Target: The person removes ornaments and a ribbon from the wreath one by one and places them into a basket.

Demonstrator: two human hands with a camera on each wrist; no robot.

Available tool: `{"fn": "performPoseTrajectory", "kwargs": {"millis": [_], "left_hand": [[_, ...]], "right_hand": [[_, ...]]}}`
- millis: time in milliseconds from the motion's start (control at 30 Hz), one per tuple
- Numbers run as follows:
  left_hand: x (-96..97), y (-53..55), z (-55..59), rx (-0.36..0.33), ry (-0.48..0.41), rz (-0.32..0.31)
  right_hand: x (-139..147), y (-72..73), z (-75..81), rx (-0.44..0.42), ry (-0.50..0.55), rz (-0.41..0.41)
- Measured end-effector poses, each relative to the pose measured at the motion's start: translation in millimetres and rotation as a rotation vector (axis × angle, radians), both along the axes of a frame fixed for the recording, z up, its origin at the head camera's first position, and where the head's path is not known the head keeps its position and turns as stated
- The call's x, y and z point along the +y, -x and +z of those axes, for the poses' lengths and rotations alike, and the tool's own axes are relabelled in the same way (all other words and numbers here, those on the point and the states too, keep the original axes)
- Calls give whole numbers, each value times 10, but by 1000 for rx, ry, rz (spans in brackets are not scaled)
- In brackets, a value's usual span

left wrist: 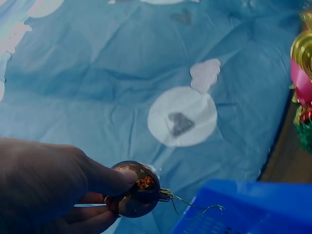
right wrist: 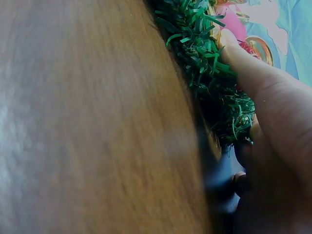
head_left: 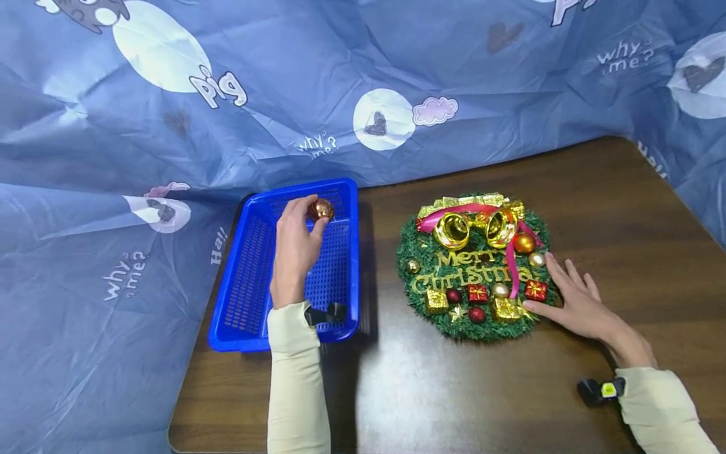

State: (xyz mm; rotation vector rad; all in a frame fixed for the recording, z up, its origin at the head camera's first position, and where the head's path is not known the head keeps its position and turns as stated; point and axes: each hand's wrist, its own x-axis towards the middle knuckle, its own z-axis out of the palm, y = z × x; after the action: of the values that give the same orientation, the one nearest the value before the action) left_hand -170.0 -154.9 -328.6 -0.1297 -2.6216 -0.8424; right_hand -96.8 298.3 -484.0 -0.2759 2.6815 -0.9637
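My left hand (head_left: 295,246) pinches a shiny copper-coloured Christmas bauble (head_left: 322,209) between thumb and fingers, over the blue plastic basket (head_left: 353,271). A gold cap with a thin string loop (left wrist: 197,205) points away from the fingers in the left wrist view. To the right, a green Christmas wreath (head_left: 420,296) lies flat on the table, with gold bells (head_left: 452,231), a pink ribbon, small gift boxes, baubles and "Merry Christmas" lettering. My right hand (head_left: 584,309) is at the wreath's right edge, fingers extended and spread, thumb (right wrist: 239,56) along the greenery.
The brown wooden table (head_left: 431,391) has a rounded far right corner. Behind it hangs a blue printed cloth (head_left: 283,75), which also runs down the left side. The basket stands near the table's left edge, a short gap from the wreath.
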Motion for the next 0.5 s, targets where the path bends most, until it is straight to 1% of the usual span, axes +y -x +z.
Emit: {"fn": "performPoseTrajectory", "kwargs": {"millis": [167, 267, 500], "left_hand": [[-70, 52, -71, -48, 19, 32], [-113, 88, -133, -70, 25, 39], [-177, 169, -303, -141, 46, 22]], "right_hand": [[-8, -1, 2, 17, 9, 5], [-12, -5, 0, 18, 11, 4], [-22, -26, 14, 27, 5, 4]]}}
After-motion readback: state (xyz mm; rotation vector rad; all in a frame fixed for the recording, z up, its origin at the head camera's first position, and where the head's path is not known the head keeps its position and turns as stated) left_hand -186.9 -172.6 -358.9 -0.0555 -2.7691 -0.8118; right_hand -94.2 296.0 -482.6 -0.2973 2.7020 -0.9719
